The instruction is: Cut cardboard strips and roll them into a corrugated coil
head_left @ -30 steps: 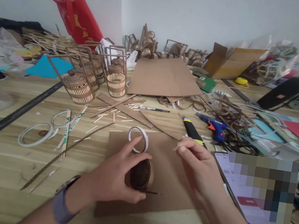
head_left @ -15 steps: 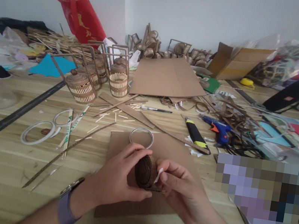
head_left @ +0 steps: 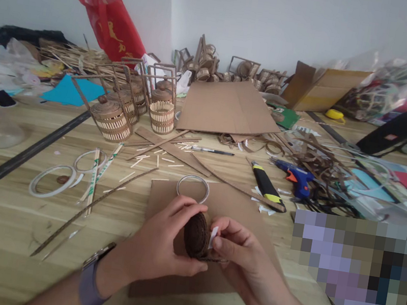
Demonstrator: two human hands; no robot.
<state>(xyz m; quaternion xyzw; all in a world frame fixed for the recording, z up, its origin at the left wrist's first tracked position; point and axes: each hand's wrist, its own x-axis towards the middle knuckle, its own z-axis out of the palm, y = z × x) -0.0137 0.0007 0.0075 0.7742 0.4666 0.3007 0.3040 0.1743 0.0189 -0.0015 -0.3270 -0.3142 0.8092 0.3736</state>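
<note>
My left hand [head_left: 165,244] is wrapped round a dark brown coil of flat strip [head_left: 196,235], thumb below and fingers above. The coil is tilted, its round face turned toward me. Between the thumb and forefinger of my right hand [head_left: 239,253] is a small white piece of tape [head_left: 213,237], close to the coil's right side. A loose end of the brown strip runs from the coil's bottom toward my right fingers. Both hands are over a brown cardboard sheet [head_left: 152,283], and a roll of tape [head_left: 193,188] lies on it just beyond them.
Small woven baskets [head_left: 111,125] with tall handles stand at the back left. A utility knife [head_left: 265,185], a blue glue gun [head_left: 298,178] and tangled brown strips [head_left: 304,150] lie on the right. More tape rolls [head_left: 52,181] are at left. A larger cardboard sheet [head_left: 229,107] lies behind.
My right fingers have brought the white tape slightly left, closer to the coil. My left hand and the coil have stayed almost in place.
</note>
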